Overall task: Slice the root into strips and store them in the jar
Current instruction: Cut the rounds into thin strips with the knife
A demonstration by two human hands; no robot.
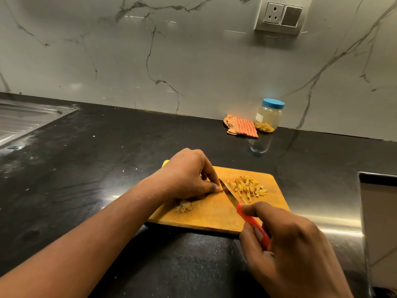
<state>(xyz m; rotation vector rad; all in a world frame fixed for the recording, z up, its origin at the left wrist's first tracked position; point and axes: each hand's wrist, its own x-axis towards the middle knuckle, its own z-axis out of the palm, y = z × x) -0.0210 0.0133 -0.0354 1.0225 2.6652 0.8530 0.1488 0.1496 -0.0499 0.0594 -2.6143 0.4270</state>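
Note:
A wooden cutting board lies on the black counter. My left hand presses a small piece of yellow root against the board; most of the piece is hidden under my fingers. My right hand grips the red handle of a knife, its blade set against the root beside my left fingertips. A pile of cut strips lies on the board to the right of the blade. Peel scraps sit under my left wrist. The jar with a blue lid stands by the wall, lid on, some strips inside.
A checked orange cloth lies left of the jar. A steel sink drainboard is at the far left. A raised dark-edged panel stands at the right edge. The marble wall carries a socket.

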